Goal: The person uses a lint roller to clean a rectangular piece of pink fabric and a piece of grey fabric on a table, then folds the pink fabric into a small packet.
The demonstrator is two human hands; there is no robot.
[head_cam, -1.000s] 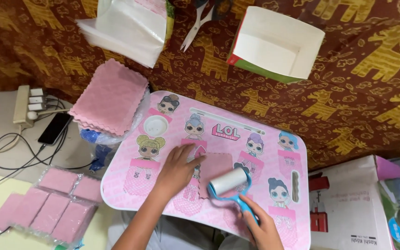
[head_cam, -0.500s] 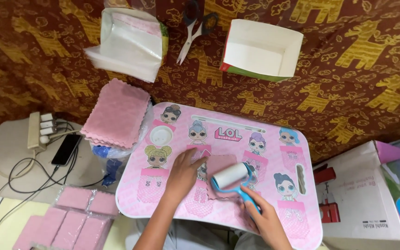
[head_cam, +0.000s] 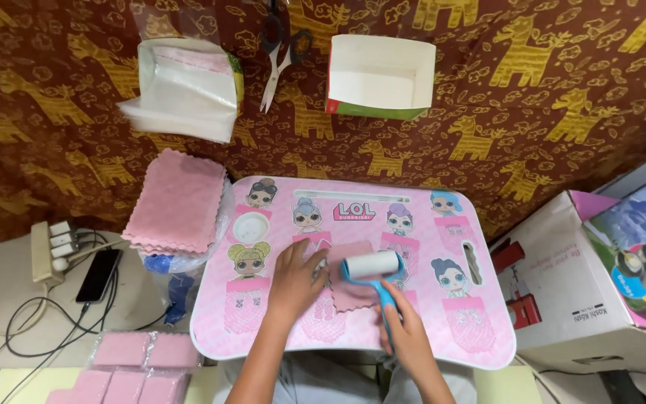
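A pink lap table (head_cam: 450, 329) printed with cartoon doll figures stands in front of me. On its middle lies a small pink cloth (head_cam: 349, 295). My left hand (head_cam: 297, 280) presses flat on the cloth's left edge, fingers spread. My right hand (head_cam: 405, 337) grips the blue handle of a lint roller (head_cam: 371, 265), whose white roll rests across the top of the cloth.
A stack of pink cloths (head_cam: 177, 209) sits left of the table, packed pink cloths (head_cam: 125, 366) lie at the lower left. A phone (head_cam: 99, 274) and power strip (head_cam: 46, 251) with cables lie further left. Scissors (head_cam: 274, 60), an open white box (head_cam: 379, 75) and a plastic-lined box (head_cam: 185, 86) sit behind. Cardboard boxes (head_cam: 577, 277) stand right.
The view has shifted, so the table sits more central. The lint roller has moved up along the cloth; my left hand stays pressed on the cloth.
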